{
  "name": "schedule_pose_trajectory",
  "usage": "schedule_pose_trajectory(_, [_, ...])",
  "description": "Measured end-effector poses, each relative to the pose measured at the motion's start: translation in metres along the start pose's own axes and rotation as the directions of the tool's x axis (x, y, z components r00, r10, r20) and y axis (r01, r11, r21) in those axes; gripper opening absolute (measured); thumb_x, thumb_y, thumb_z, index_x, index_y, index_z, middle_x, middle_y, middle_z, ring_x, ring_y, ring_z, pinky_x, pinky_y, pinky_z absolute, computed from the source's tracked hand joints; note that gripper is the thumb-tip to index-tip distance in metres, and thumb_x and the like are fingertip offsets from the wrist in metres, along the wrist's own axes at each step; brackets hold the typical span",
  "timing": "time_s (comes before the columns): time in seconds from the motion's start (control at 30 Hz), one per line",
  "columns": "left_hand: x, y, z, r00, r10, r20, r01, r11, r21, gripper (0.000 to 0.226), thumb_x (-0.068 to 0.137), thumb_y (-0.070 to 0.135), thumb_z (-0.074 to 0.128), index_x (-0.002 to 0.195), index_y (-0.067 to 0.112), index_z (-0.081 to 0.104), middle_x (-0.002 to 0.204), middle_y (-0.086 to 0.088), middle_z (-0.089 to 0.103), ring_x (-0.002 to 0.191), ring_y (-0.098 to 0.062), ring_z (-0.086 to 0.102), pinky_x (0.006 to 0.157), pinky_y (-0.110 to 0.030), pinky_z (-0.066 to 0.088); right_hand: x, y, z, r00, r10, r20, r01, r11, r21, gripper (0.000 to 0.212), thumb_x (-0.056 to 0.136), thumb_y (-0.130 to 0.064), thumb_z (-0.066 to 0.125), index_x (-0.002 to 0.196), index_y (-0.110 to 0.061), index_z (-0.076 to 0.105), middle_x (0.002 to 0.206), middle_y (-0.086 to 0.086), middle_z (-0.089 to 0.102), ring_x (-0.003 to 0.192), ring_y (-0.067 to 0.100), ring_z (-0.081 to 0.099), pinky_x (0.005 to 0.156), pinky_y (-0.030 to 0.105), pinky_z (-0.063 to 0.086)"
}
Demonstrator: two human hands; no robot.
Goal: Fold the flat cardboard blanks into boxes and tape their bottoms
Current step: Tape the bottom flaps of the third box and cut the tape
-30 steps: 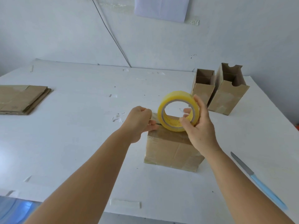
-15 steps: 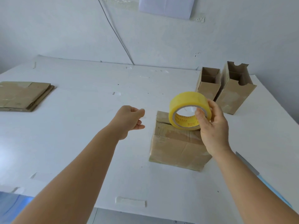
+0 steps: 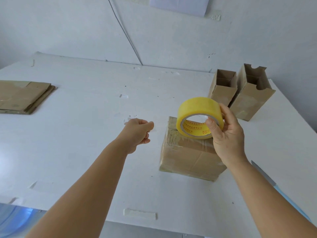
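Since a second ago the left hand [image 3: 137, 133] has drawn away from the box and now hangs to its left, fingers curled into a loose fist on nothing visible. The white table [image 3: 82, 134] fills most of the view, under a pale wall [image 3: 68, 28] with a thin cable running down it. At the middle right sits the box [image 3: 187, 157] being taped, upside down, its taped bottom facing up and its long side running away from the viewer. The right hand [image 3: 226, 134] grips a yellow tape roll [image 3: 199, 115] just above that top, the roll on edge with its hole facing the viewer. Behind stand two open boxes [image 3: 238, 95], upright, side by side. At far left lies a stack of flat blanks [image 3: 22, 97]. A knife [image 3: 267, 177] lies partly hidden behind the right forearm.
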State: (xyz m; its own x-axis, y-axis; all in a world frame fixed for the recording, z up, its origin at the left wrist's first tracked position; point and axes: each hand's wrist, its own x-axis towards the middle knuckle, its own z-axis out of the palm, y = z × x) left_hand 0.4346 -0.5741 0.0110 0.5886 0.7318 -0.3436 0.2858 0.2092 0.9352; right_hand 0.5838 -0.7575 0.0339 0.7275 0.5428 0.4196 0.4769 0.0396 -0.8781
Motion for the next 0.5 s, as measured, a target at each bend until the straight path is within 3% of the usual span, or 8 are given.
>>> schedule_pose_trajectory(0.27, [0.002, -0.031, 0.027, 0.997, -0.080, -0.015, 0.080, 0.997, -0.003, 0.022, 0.091, 0.023, 0.062, 0.080, 0.012, 0.046, 0.078, -0.009, 0.048, 0.059, -0.017, 0.042, 0.060, -0.030, 0.044, 0.000, 0.001, 0.002, 0.999, -0.006, 0.037, 0.007, 1.000, -0.007, 0.034, 0.087, -0.024, 0.065, 0.116, -0.038, 0.053, 0.084, -0.004, 0.058, 0.076, -0.010, 0.056, 0.068, 0.002, 0.042])
schedule_pose_trajectory(0.4, [0.002, -0.040, 0.048, 0.989, -0.143, -0.025, 0.140, 0.986, -0.087, 0.026, 0.091, 0.033, 0.061, 0.087, 0.013, 0.045, 0.085, -0.009, 0.052, 0.057, -0.017, 0.043, 0.065, -0.031, 0.044, 0.000, 0.003, 0.002, 0.999, 0.015, 0.034, -0.014, 0.999, -0.040, 0.036, 0.088, -0.026, 0.065, 0.122, -0.032, 0.054, 0.082, -0.004, 0.058, 0.075, -0.011, 0.056, 0.068, 0.002, 0.041])
schedule_pose_trajectory(0.5, [-0.002, -0.044, 0.050, 0.981, -0.181, -0.071, 0.184, 0.982, 0.031, 0.029, 0.092, 0.038, 0.058, 0.100, 0.015, 0.043, 0.090, -0.003, 0.049, 0.066, -0.016, 0.048, 0.060, -0.026, 0.044, 0.000, 0.005, 0.002, 1.000, 0.020, 0.018, -0.019, 0.998, -0.054, 0.040, 0.086, -0.031, 0.062, 0.125, -0.030, 0.054, 0.083, -0.009, 0.059, 0.077, -0.012, 0.056, 0.069, 0.001, 0.041])
